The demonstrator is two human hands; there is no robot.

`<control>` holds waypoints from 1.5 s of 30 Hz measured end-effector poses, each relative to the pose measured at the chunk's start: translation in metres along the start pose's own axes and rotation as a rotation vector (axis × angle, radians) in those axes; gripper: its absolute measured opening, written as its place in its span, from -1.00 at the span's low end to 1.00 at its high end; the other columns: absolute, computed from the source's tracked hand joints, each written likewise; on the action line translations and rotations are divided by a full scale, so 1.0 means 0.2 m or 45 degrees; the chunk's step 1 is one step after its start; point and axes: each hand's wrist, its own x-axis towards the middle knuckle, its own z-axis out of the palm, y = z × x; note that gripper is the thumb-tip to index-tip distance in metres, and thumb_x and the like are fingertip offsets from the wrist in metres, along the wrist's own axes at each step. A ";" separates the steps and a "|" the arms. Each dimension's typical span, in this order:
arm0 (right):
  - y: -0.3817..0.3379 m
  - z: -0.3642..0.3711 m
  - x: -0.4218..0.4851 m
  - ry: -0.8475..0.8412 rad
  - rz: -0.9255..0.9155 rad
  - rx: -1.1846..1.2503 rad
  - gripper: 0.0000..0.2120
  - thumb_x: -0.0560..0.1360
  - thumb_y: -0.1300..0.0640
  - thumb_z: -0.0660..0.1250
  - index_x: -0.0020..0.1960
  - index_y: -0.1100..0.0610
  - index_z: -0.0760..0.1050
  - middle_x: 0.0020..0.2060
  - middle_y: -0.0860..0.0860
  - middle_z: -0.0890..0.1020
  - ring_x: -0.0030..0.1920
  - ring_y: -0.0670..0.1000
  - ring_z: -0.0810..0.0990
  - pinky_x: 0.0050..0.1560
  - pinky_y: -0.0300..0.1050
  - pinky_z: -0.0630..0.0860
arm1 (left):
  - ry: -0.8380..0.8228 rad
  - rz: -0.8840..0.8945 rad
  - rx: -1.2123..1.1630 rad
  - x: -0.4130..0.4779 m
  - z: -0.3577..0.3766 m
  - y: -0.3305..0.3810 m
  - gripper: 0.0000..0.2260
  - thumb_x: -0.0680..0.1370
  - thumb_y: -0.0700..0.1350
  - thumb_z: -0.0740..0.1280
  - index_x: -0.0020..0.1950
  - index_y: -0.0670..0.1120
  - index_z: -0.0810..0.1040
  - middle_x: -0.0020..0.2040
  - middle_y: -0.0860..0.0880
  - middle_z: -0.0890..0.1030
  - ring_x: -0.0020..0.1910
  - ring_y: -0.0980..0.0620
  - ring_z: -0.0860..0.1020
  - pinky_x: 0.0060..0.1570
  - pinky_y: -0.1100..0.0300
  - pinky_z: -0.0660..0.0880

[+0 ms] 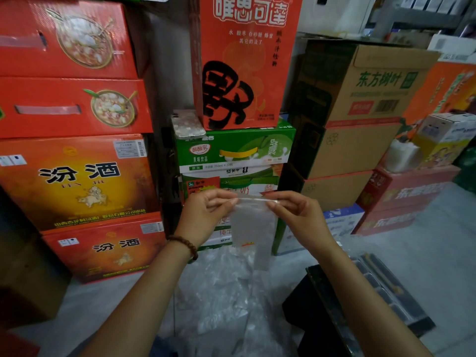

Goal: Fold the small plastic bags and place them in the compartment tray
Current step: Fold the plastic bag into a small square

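A small clear plastic bag [253, 229] hangs in the air in front of the stacked boxes. My left hand [207, 212] pinches its top edge at the left corner. My right hand [296, 211] pinches the same edge at the right corner, so the top is stretched flat between them. Below, a loose heap of clear plastic bags [226, 292] lies on the floor. The dark compartment tray [386, 292] sits at the lower right on a black box, under my right forearm.
Red and orange cartons [77, 176] are stacked at the left, green drink boxes [231, 150] straight ahead, brown cardboard boxes [360, 112] at the right. A phone [188, 123] lies on the green box. Grey floor [425, 240] shows at the right.
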 end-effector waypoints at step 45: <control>0.03 0.12 0.03 0.317 0.491 0.387 -0.77 0.53 0.01 0.38 0.03 0.17 0.62 -0.18 0.00 0.71 -0.21 -0.06 0.68 -0.28 -0.26 0.58 | -0.035 -0.233 -0.097 -0.02 0.15 -0.05 -0.92 0.55 -0.12 0.34 -0.04 -0.09 0.61 -0.17 0.01 0.69 -0.25 0.15 0.65 -0.26 0.27 0.59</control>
